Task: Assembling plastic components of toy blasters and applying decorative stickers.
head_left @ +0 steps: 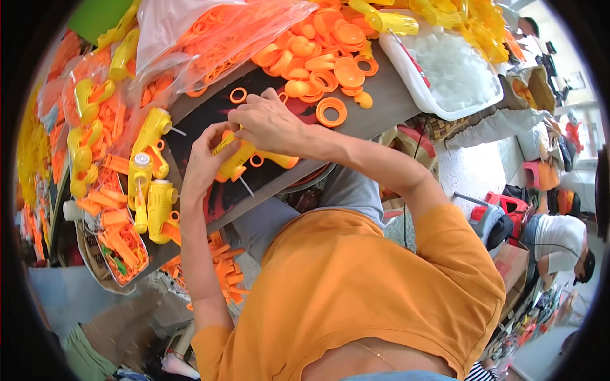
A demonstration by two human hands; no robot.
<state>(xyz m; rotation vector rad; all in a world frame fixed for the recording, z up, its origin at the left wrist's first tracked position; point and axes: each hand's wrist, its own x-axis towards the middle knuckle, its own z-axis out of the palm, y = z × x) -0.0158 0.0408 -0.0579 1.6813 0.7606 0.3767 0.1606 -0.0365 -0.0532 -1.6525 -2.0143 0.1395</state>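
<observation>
A yellow toy gun (239, 159) with orange parts is gripped in my left hand (201, 159), over the dark tabletop. A thin white stick (246, 187) juts from its lower side. My right hand (268, 122) is closed, its fingers pressed together at the toy gun's upper end; the fingertips and anything pinched in them are hidden. A loose orange ring (238, 95) lies just beyond my right hand. Farther right, a larger orange ring (331, 112) lies by a heap of orange caps and rings (348, 71).
Left of my arm lie more yellow toy guns (152, 134) and a box of orange parts (145, 259). A clear bag of orange rings (222, 39) stands at the back. A white tub (459, 115) of translucent pieces sits at the right. Another person (562, 241) works at far right.
</observation>
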